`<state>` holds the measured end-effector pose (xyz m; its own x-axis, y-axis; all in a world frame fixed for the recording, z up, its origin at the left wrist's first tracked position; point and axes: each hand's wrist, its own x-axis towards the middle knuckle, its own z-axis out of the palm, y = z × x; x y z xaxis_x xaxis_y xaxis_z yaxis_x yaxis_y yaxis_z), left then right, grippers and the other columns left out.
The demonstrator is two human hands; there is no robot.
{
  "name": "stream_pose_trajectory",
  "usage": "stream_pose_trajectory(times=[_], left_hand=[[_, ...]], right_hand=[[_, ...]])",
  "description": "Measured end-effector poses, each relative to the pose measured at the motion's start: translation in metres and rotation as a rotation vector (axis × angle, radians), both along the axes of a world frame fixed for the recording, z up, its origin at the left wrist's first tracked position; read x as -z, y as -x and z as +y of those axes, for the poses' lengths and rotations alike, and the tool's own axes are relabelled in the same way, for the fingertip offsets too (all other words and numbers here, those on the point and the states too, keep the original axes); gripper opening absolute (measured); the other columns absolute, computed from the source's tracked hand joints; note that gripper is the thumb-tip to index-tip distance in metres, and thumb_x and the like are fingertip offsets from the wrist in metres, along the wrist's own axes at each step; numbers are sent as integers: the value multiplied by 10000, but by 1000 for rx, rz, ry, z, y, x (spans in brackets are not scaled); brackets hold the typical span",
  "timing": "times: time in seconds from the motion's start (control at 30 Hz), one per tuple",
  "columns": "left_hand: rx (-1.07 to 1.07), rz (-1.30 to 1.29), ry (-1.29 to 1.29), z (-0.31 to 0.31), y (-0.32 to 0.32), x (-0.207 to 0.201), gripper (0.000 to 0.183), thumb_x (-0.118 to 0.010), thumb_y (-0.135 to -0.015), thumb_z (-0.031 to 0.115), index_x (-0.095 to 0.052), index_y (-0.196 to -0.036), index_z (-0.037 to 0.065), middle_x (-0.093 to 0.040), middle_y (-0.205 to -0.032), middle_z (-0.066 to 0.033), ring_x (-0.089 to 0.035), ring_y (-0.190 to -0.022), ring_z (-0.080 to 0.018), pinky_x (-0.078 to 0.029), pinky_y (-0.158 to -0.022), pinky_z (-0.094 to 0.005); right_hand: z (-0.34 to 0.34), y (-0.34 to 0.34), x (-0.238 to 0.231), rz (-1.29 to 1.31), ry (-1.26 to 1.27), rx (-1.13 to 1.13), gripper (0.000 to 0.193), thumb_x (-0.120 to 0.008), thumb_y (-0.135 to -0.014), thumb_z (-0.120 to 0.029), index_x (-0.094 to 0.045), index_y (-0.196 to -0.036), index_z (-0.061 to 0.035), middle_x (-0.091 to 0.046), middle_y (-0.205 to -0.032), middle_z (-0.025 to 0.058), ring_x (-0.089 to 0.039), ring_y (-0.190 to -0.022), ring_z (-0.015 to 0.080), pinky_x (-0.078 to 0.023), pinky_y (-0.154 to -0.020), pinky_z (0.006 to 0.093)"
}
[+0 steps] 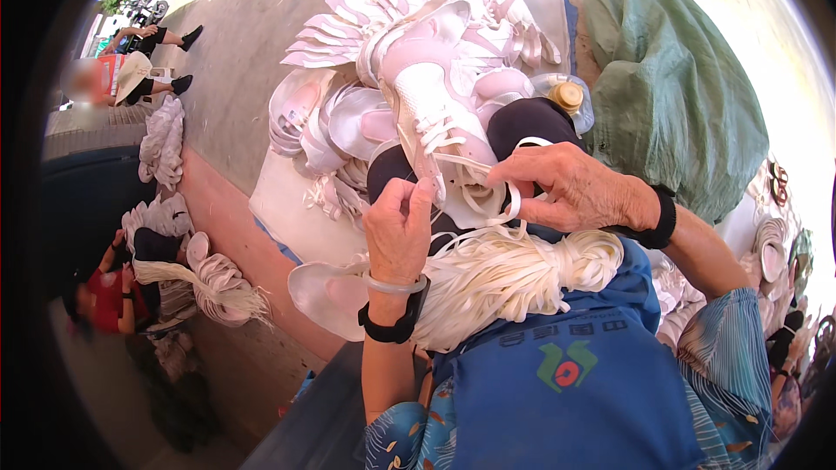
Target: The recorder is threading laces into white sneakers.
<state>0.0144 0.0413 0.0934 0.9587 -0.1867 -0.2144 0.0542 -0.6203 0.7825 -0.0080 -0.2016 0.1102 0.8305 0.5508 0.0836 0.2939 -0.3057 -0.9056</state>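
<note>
A white shoe upper (428, 96) lies over my knees, toe end away from me, its white shoelace (446, 132) threaded through part of the eyelets. My left hand (399, 231) is closed at its near left edge, thumb and forefinger pinching that edge. To the right, my right hand (579, 187) has its fingers bent around a loose loop of the lace. What lies between its fingertips is partly hidden. Across my lap, on a blue apron (566, 383), rests a thick bundle of off-white laces (496, 283).
More white shoe uppers (335, 22) are piled beyond my knees. A bottle with a yellow cap (568, 97) stands by my right knee, beside a large green sack (670, 96). Other people sit at left, one in a red top (106, 300), near further heaps of uppers (161, 144).
</note>
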Motion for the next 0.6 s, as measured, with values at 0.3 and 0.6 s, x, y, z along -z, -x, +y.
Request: stream_pose_trajectory(times=[0.3,0.6], left_hand=[[-259,756,891,-27,52,26,404,-413,-992,280,-394,-1300,19,-610,-853,-76,-508,-521,-84,-456,-493,-220],[-514,909,1445,-44,38,53,258,-443,-986,339,-540,-1059,111,-432,-683,43,-367,-471,-29,-374,-443,-177]], right_hand=[[31,-9,28,-153,505,292,465,-663,-808,-323,-444,-1054,6,-603,-829,171,-640,-749,309,-492,-594,385],[36,-6,33,-191,591,304,323,-600,-816,-237,-445,-957,8,-602,-684,138,-641,-615,277,-467,-463,363]])
